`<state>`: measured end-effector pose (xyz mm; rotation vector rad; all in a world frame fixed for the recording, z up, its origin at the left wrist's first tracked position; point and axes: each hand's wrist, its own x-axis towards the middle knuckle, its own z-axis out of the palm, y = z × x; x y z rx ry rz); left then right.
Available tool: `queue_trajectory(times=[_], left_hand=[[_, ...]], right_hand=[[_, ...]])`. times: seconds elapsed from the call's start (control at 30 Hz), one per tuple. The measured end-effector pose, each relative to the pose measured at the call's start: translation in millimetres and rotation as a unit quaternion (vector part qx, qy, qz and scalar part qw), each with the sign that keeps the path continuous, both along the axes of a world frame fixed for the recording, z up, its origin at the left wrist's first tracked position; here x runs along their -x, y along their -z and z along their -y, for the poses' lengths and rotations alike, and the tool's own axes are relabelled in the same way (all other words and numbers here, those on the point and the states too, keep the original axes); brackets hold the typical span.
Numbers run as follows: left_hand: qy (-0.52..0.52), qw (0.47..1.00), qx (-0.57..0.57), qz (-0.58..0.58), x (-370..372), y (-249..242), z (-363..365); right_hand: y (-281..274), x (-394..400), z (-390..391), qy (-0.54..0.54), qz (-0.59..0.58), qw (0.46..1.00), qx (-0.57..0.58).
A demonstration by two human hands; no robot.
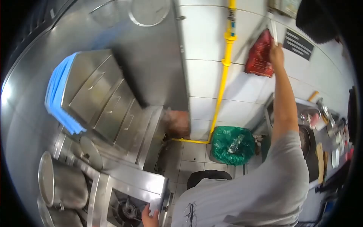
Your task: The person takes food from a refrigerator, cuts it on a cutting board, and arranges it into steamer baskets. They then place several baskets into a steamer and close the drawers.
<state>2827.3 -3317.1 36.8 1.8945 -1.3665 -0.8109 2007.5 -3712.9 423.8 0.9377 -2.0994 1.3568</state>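
My right arm reaches up along the tiled wall. My right hand point(277, 56) is closed at the lower end of a narrow white strip point(273, 32), whose kind I cannot make out. Right beside it, a red printed bag point(261, 56) hangs against the wall; whether my fingers also touch the bag cannot be told. Down at the stove point(147, 185), my left hand point(150, 217) is near the front edge by a gas burner point(129, 211). Its fingers are apart and hold nothing visible.
A stainless steel steamer cabinet point(109, 98) with blue cloths point(62, 90) stands left, steam beside it. Large pots point(70, 185) sit below. A yellow gas pipe point(223, 83) runs down the wall to a green-lined bin point(232, 145). A cluttered sink counter point(321, 125) lies right.
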Motion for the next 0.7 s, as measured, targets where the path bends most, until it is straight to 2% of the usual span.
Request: queue_trajectory(times=[0.03, 0.07, 0.1, 0.17, 0.2, 0.27, 0.3, 0.33, 0.37, 0.43, 0.47, 0.5, 0.57, 0.63, 0.67, 0.7], left_hand=[[-0.05, 0.996, 0.043, -0.062, -31, 67, -16], [0.007, 0.989, -0.059, 0.135, -22, 25, -29], [-0.013, 0.974, -0.181, 0.137, -22, 21, -32], [-0.021, 0.969, -0.213, 0.127, 1, -20, -31], [-0.031, 0.969, -0.212, 0.124, 1, -21, -26], [-0.014, 0.996, -0.088, 0.025, 0, -9, -29], [-0.016, 0.999, 0.014, -0.047, -22, 36, -4], [-0.089, 0.993, 0.041, -0.06, 3, -2, 19], [-0.131, 0.979, 0.037, -0.154, 18, -48, 41], [-0.109, 0.987, 0.094, -0.069, 15, -74, 72], [-0.102, 0.992, 0.058, -0.053, 24, -116, 87], [-0.086, 0.993, 0.084, -0.013, 32, -143, 98], [-0.069, 0.988, 0.129, 0.049, 38, -170, 109], [-0.072, 0.983, 0.153, 0.066, 18, -138, 106], [-0.071, 0.984, 0.161, 0.003, 8, -116, 100], [-0.038, 0.986, 0.162, 0.001, 12, -118, 126]], right_hand=[[-12, -9, -6, 0.007, -0.017, 0.999, -0.028], [-19, -12, -11, -0.001, -0.084, 0.994, -0.065], [-25, -4, -4, -0.03, -0.118, 0.988, -0.097], [-43, -25, 2, -0.044, -0.177, 0.976, -0.118], [-43, -35, 9, -0.054, -0.179, 0.976, -0.114], [-28, -76, 34, -0.018, -0.124, 0.991, -0.039], [-20, -119, 24, -0.06, -0.079, 0.995, 0.006], [-8, -135, 29, -0.032, -0.07, 0.997, -0.002], [18, -132, 48, -0.04, -0.098, 0.992, 0.074], [38, -174, 48, 0.003, -0.06, 0.998, 0.034], [46, -171, 60, -0.009, -0.067, 0.995, 0.067], [53, -162, 71, -0.012, -0.071, 0.992, 0.101], [35, -165, 71, -0.009, -0.029, 0.99, 0.137], [26, -109, 74, -0.019, -0.116, 0.967, 0.224], [9, -124, 53, 0.01, -0.085, 0.978, 0.188], [12, -97, 32, 0.043, -0.088, 0.978, 0.185]])
